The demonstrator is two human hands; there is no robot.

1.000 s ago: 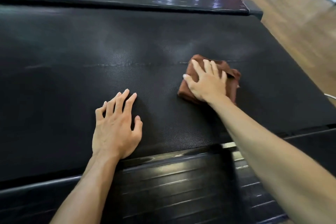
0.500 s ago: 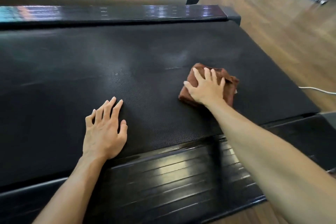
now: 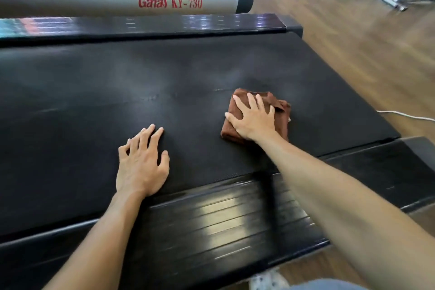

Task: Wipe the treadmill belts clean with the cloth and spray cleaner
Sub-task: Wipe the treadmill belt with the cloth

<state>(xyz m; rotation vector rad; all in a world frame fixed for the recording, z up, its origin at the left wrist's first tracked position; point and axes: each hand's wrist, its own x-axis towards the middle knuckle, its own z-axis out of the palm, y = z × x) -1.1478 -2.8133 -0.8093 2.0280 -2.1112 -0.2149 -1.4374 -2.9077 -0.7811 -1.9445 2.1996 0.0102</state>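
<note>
1. Your left hand (image 3: pixel 141 165) lies flat on the treadmill belt (image 3: pixel 82 106), fingers straight and slightly spread, pointing toward about 1 o'clock. It holds nothing; I judge it is bracing you.
2. From that hand the cloth (image 3: pixel 281 110) lies at about 2 o'clock, near but apart, with bare belt between them.
3. Your right hand (image 3: pixel 253 117) presses flat on top of the brown folded cloth, fingers straight and fanned, thumb out at 9 o'clock. The fingers are not curled round it; the palm pins it to the belt.
4. The cloth sits toward the right end of the belt, with its far corner at 12 o'clock peeking past your fingertips and its right edge showing at 3 o'clock.
5. The belt's long axis runs 9 to 3 o'clock across your view. A greyish haze lies on it from 10 to 12 o'clock of the cloth, so the likely stroke runs that way.
6. Your right hand alone is on the cloth, so it is the one to push.
7. No spray cleaner is in view.
8. At 3 o'clock, past the belt's end, a white cable (image 3: pixel 404 115) lies on the wooden floor (image 3: pixel 353 54).
</note>
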